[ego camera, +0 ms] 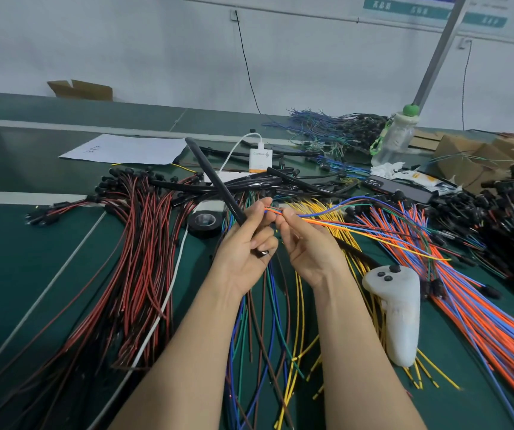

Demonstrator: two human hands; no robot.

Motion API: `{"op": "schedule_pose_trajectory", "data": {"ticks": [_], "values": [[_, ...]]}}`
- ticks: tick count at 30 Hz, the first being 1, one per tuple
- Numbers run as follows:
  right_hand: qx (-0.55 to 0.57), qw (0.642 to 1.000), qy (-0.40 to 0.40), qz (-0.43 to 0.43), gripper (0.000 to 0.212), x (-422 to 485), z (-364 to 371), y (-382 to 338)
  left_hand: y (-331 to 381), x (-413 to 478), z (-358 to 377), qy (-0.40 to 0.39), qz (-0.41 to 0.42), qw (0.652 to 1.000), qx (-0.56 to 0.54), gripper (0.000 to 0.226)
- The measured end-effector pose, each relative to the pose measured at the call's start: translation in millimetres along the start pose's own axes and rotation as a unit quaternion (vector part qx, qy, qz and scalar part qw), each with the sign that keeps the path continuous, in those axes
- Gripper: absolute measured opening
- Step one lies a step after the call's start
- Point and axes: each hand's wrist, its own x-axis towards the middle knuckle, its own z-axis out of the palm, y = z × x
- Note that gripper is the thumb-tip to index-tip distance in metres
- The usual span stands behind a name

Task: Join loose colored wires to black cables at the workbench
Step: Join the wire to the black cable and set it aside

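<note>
My left hand grips a black cable near its lower end, and my right hand pinches a few coloured wires just beside it, above the bench. I seem to be lining them up; next the wire tips must meet the cable's end evenly.

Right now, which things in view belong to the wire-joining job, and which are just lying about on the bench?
Job in hand:
- left hand holding the black cable
- right hand pinching the colored wires
- orange and blue wire pile
- tape roll, probably

Lying about:
- white controller
- water bottle
- charger
- phone
- paper sheet
</note>
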Motion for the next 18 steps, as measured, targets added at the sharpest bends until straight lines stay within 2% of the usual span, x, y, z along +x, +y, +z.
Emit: {"op": "schedule_pose_trajectory", "data": {"ticks": [5,12,18], "values": [[-0.007,1.000,0.002,0.017,0.010,-2.3,-1.8,-0.6,0.5,0.4,-0.3,0.002,0.002,1.000,0.020,0.017],[-0.003,1.000,0.001,0.006,0.010,-1.2,0.8,1.3,0.4,0.6,0.4,0.002,-0.013,0.999,-0.043,0.024],[-0.020,1.000,-0.003,0.009,0.010,-2.0,-1.0,1.2,0.5,3.1,-2.7,0.022,0.025,0.999,0.007,0.024]]}}
